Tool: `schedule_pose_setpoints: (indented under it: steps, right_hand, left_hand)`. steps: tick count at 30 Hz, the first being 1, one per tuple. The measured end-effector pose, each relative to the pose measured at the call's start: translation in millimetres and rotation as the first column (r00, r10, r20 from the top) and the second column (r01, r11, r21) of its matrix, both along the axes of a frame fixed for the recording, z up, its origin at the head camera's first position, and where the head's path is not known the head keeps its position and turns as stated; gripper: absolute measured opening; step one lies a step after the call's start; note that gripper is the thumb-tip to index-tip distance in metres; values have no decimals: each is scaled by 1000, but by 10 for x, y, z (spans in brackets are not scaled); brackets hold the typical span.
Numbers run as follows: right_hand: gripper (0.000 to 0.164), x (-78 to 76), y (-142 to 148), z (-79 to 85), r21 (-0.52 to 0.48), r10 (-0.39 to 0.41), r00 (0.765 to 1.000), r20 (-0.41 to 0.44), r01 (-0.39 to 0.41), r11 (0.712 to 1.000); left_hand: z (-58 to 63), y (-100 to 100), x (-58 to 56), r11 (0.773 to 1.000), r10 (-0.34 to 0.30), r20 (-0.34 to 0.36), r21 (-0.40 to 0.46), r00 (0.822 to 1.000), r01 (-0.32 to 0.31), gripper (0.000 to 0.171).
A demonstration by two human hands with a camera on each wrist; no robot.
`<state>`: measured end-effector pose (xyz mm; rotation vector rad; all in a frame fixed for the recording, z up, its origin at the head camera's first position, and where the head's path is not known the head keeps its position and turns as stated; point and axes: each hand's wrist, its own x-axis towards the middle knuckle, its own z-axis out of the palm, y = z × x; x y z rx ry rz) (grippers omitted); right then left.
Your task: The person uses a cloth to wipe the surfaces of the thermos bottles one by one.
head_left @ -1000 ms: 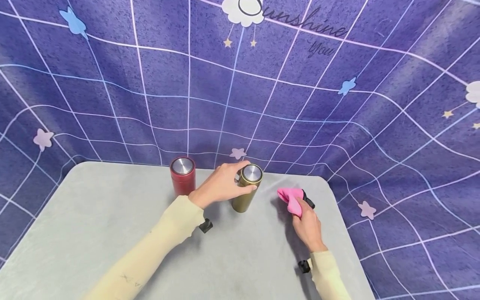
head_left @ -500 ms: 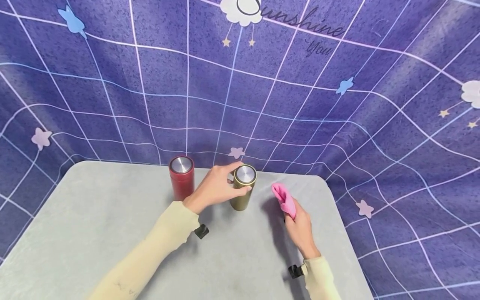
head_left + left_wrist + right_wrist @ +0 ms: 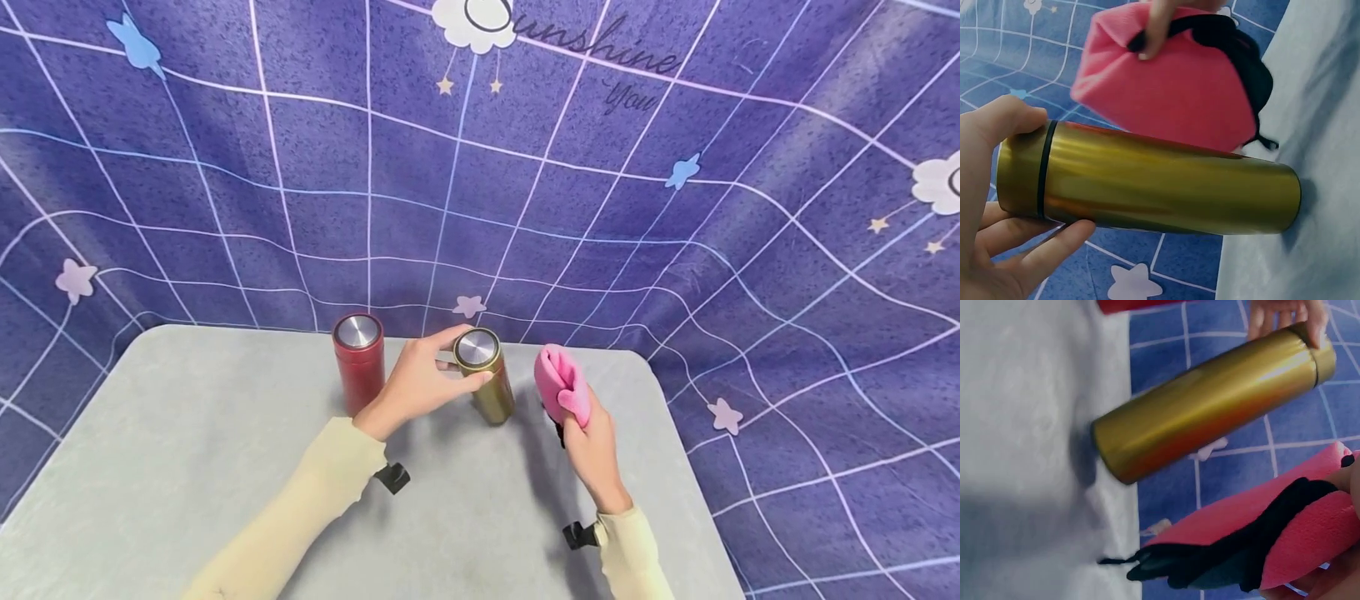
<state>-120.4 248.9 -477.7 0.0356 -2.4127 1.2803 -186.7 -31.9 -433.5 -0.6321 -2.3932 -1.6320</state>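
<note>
A gold thermos flask (image 3: 492,396) with a silver-topped lid leans in my left hand (image 3: 420,379), its top toward the left. Thumb and fingers grip the lid end, as the left wrist view shows of the flask (image 3: 1166,181). Its base is over the table; whether it touches cannot be told. To its right, my right hand (image 3: 596,454) pinches a soft pink fabric pouch (image 3: 555,383). Black trim and a thin black cord run along the pouch (image 3: 1222,519) in the right wrist view. Flask and pouch stand a little apart in the head view.
A red thermos flask (image 3: 360,371) stands upright left of my left hand, close to the wrist. The grey table (image 3: 465,517) ends at a blue-purple curtain (image 3: 405,225) with a grid and star print, behind and on the right.
The gold flask's top has shifted left, tilting it. My right hand has brought the pink pouch left and up, turning it closer to the flask.
</note>
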Motion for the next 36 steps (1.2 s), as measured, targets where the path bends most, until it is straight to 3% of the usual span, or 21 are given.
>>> schedule_pose_setpoints:
  steps: [5,12,20,23,28,36]
  right_hand:
    - [38,6,-106,151,-8,1,1000,-15,-1,1000]
    - [42,8,-261,284,-24,43,994,-100,-45,999]
    - [33,-40,-416,179,43,182,957,-224,-177,983]
    - [35,-35,-455,150,63,189,953,-236,-179,982]
    - [54,-28,-476,140,77,213,947,-242,-200,977]
    - [52,-38,-466,90,124,237,933,-270,-211,970]
  left_hand:
    - [-38,16,24,1000,17,7,15,1000,-17,68]
    - [-42,76,41,999,34,11,-11,999,-34,67]
    - [22,117,91,1000,23,-7,-20,1000,-23,65]
    - [38,120,98,1000,28,-14,-15,1000,-28,65]
    - [44,117,102,999,19,-7,32,1000,-19,62]
    - [46,112,121,994,25,18,105,1000,-26,63]
